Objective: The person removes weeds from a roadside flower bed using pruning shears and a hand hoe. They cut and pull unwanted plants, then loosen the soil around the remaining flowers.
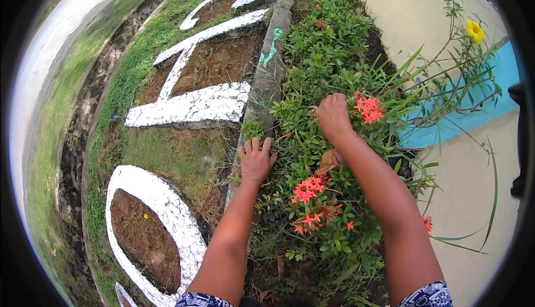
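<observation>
My left hand [256,160] rests on the concrete curb [267,82], palm down with its fingers apart, just below a small green sprig [252,129]. Among the leaves of the ixora shrubs [322,52] is my right hand [334,113], its fingers curled downward. A pale withered leaf [312,110] shows at its fingertips; whether they grip anything is hidden. A red ixora flower cluster [369,109] stands right beside that hand. Below the right wrist, a dry brown leaf [330,161] lies over the foliage, above another red flower cluster [310,188].
Left of the curb, large raised white letters [188,104] stand in soil and grass. A cream and blue wall [459,93] borders the shrubs on the right. A thin-stemmed plant with a yellow flower [475,31] leans across it. A pale road [54,52] runs along the far left.
</observation>
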